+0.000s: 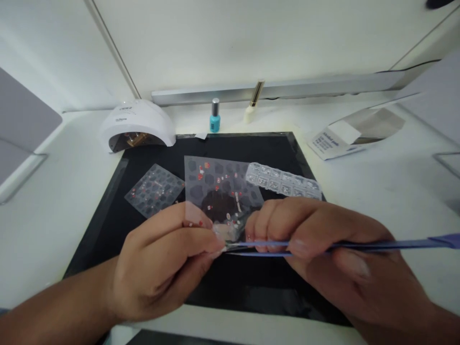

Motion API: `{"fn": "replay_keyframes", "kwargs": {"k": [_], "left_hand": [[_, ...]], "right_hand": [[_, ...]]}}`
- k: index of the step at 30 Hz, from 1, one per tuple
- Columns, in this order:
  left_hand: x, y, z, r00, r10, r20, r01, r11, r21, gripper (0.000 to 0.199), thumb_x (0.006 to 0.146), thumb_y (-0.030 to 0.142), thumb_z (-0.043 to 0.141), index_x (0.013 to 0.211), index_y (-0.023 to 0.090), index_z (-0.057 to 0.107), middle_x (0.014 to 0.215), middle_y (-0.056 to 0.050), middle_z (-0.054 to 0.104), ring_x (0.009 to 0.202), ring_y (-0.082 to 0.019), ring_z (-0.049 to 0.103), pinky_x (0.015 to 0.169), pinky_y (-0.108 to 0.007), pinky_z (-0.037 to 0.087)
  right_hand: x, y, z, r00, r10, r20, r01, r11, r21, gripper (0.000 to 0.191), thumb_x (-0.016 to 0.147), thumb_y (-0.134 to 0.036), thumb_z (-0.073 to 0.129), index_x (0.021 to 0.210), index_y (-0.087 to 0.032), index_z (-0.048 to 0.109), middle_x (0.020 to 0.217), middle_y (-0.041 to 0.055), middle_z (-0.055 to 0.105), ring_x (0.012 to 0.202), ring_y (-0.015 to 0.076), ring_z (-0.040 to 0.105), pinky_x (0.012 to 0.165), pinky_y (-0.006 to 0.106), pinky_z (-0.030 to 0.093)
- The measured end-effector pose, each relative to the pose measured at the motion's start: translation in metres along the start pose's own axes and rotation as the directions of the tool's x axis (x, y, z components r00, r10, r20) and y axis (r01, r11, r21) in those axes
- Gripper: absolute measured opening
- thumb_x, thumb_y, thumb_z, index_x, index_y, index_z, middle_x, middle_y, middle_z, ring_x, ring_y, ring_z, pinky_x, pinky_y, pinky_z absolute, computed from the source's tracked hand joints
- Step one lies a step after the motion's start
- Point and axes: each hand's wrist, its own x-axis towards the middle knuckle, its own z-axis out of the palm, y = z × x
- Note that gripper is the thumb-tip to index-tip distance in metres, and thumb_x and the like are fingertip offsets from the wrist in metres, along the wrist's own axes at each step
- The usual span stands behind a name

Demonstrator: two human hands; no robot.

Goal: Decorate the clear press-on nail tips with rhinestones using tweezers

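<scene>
My left hand (168, 258) pinches the lower edge of a clear sticker sheet (223, 182) printed with small red and white designs. In my right hand (345, 258) is a pair of blue tweezers (409, 243), gripped between thumb and fingers and pointing left. The tweezer tips meet the sheet's lower edge beside my left fingertips; whether they hold a sticker is too small to tell. Behind my left hand, a second sticker sheet (155, 190) lies on the black mat (258, 292). A clear compartment case (283, 180) with small shiny pieces sits beyond my right hand.
A white nail lamp (138, 122) stands at the back left. Along the back are a turquoise nail polish bottle (214, 117) and a cream bottle with a gold cap (253, 101). An opened alcohol pads box (354, 132) lies at the right, on the white table (391, 191).
</scene>
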Motion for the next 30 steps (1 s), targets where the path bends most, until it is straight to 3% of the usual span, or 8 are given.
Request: {"fn": "replay_keyframes", "kwargs": {"k": [9, 14, 25, 30], "left_hand": [[0.0010, 0.0009, -0.0011, 1.000, 0.004, 0.012, -0.003, 1.000, -0.028, 0.020, 0.084, 0.000, 0.061, 0.101, 0.011, 0.063, 0.088, -0.008, 0.064, 0.082, -0.015, 0.069, 0.075, -0.025, 0.061], [0.0009, 0.0006, -0.0002, 1.000, -0.004, -0.002, 0.004, 0.999, -0.035, 0.019, 0.085, 0.002, 0.060, 0.100, 0.013, 0.063, 0.086, -0.008, 0.064, 0.081, -0.017, 0.069, 0.073, -0.027, 0.062], [0.0007, -0.0004, -0.0035, 1.000, 0.017, 0.003, -0.017, 1.000, -0.024, 0.017, 0.084, -0.002, 0.061, 0.098, 0.007, 0.064, 0.089, -0.009, 0.065, 0.083, -0.015, 0.068, 0.074, -0.025, 0.061], [0.0022, 0.0013, -0.0006, 1.000, -0.012, -0.017, 0.011, 0.998, -0.055, 0.015, 0.084, -0.001, 0.061, 0.096, 0.007, 0.064, 0.087, -0.009, 0.065, 0.080, -0.014, 0.068, 0.071, -0.023, 0.060]], "right_hand": [[-0.0018, 0.0030, 0.0018, 1.000, -0.004, -0.029, 0.005, 0.999, 0.049, 0.024, 0.093, -0.028, 0.056, 0.100, -0.021, 0.079, 0.079, 0.0088, 0.068, 0.072, 0.0239, 0.065, 0.065, 0.045, 0.058], [0.0011, 0.0021, -0.0008, 0.999, -0.002, 0.034, -0.001, 0.997, 0.071, 0.024, 0.092, -0.026, 0.057, 0.101, -0.020, 0.079, 0.076, 0.0093, 0.069, 0.072, 0.0244, 0.066, 0.065, 0.046, 0.060], [-0.0022, 0.0035, 0.0080, 0.994, 0.019, -0.106, -0.005, 0.991, 0.135, 0.028, 0.095, -0.030, 0.058, 0.091, -0.015, 0.081, 0.073, 0.0117, 0.070, 0.070, 0.0245, 0.067, 0.064, 0.044, 0.059], [-0.0026, 0.0043, 0.0038, 0.998, 0.028, -0.063, -0.018, 0.987, 0.162, 0.024, 0.091, -0.030, 0.062, 0.098, -0.017, 0.081, 0.078, 0.0115, 0.071, 0.074, 0.0252, 0.067, 0.067, 0.044, 0.059]]}}
